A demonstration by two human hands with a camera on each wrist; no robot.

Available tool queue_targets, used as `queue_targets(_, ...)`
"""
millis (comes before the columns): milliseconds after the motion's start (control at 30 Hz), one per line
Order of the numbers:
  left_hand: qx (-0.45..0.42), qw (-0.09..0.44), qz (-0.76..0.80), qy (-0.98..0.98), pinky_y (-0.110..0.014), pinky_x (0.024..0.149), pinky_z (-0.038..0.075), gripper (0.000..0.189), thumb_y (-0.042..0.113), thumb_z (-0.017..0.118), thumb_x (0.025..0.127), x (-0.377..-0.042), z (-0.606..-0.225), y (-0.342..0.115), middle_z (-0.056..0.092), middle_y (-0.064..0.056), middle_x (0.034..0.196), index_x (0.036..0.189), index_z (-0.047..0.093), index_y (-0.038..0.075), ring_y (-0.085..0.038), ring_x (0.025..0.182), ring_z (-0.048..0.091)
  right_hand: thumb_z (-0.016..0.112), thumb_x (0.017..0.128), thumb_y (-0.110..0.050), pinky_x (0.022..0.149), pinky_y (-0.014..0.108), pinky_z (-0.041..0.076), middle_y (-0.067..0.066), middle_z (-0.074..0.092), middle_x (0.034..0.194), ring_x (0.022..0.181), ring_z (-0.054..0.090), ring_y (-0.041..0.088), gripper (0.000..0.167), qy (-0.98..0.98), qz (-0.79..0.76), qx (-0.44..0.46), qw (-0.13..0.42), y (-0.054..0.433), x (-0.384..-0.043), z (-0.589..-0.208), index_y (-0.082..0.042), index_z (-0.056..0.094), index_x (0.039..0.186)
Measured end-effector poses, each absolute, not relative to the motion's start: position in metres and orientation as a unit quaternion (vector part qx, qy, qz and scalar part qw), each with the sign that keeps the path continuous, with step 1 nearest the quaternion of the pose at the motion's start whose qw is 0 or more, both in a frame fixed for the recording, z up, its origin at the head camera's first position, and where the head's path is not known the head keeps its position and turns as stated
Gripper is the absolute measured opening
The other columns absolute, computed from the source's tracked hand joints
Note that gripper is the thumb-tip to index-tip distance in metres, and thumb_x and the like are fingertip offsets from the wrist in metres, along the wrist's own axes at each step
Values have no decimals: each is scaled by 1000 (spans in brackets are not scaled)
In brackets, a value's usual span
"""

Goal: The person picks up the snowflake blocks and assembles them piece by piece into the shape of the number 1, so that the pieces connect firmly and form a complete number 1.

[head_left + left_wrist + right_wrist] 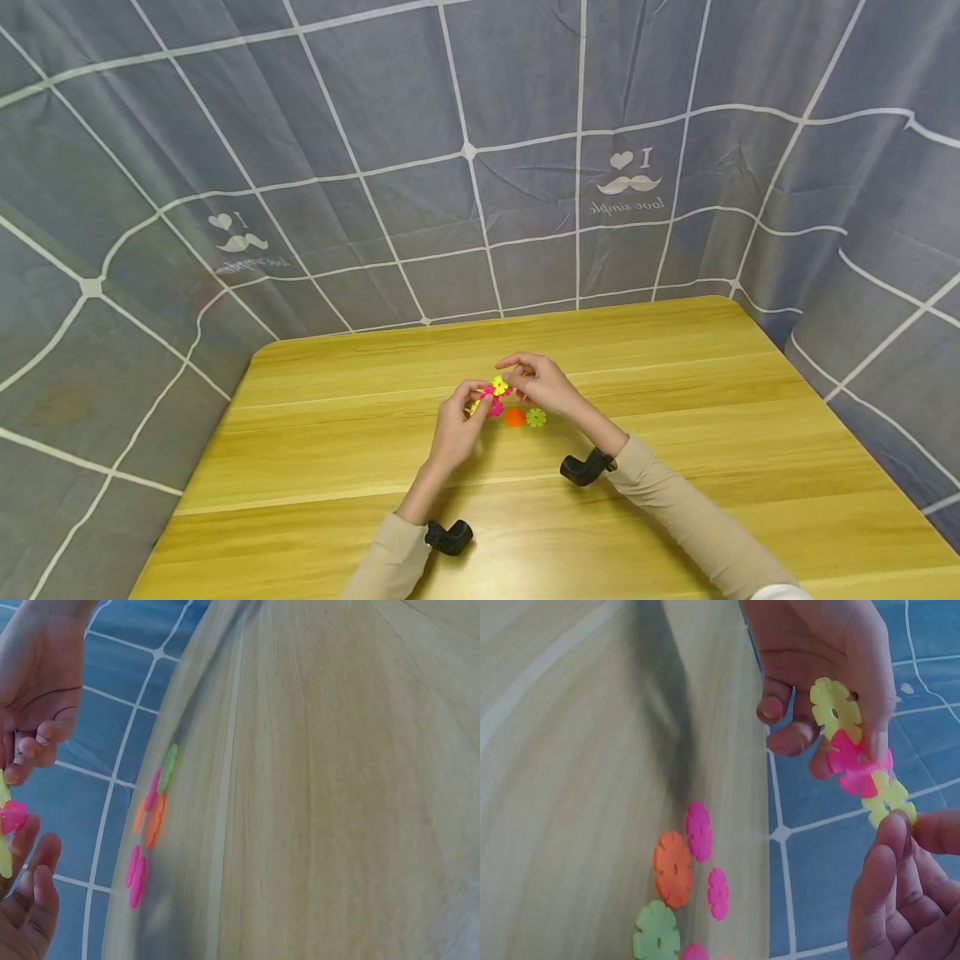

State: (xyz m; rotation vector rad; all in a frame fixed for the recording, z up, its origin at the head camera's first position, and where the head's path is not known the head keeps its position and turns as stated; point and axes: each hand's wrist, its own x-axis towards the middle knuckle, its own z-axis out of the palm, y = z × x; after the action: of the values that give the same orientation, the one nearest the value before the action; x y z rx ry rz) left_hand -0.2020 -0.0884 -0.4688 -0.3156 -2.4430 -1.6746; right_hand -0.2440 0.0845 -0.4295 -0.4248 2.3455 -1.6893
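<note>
Pinching both ends, folks!
My L hand (455, 427) grips pink flower discs (844, 754), R hand (549, 388) pinches the joined yellow flower disc (898, 795), above wood-grain tbl (300, 450); curtain print (628, 185): "love simple", mirrored.

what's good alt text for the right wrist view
A left hand above and a right hand below hold a joined chain of yellow and pink flower-shaped plastic pieces. Loose orange, green and pink flower-shaped plastic pieces lie on a light wood-grain table, with a blue, white-lined curtain at right.
</note>
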Motion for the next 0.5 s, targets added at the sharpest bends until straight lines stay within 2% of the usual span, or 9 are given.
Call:
queue_targets(167, -104, 69, -559, -820, -17, 62, 45, 25, 18, 65, 92, -201, -468, -89, 67, -12, 84, 114, 65, 5, -14, 73, 57, 56, 95, -9, 50, 29, 45, 18, 59, 73, 54, 53, 23, 27, 795, -579, -139, 115, 82, -242, -431, 3, 61, 118)
queue_targets(300, -99, 67, -551, -826, -16, 60, 42, 28, 23, 70, 88, -201, -468, -89, 64, -6, 79, 111, 67, 6, -7, 69, 52, 56, 95, -10, 54, 34, 50, 12, 60, 67, 55, 55, 20, 27, 796, -577, -138, 122, 81, -240, -433, 4, 61, 117)
queue_targets(400, -98, 68, -548, -828, -16, 58, 40, 29, 23, 71, 87, -201, -469, -89, 63, -6, 77, 110, 68, 6, -6, 67, 50, 55, 96, -11, 55, 37, 52, 16, 63, 73, 56, 55, 18, 28, 794, -578, -139, 126, 81, -240, -435, 4, 61, 118)
queue_targets(500, -94, 69, -545, -830, -16, 54, 39, 26, 21, 70, 88, -201, -471, -91, 63, -8, 75, 110, 68, 6, -6, 64, 49, 53, 96, -10, 57, 37, 53, 24, 66, 87, 58, 57, 20, 28, 797, -574, -137, 129, 84, -241, -436, 3, 60, 120)
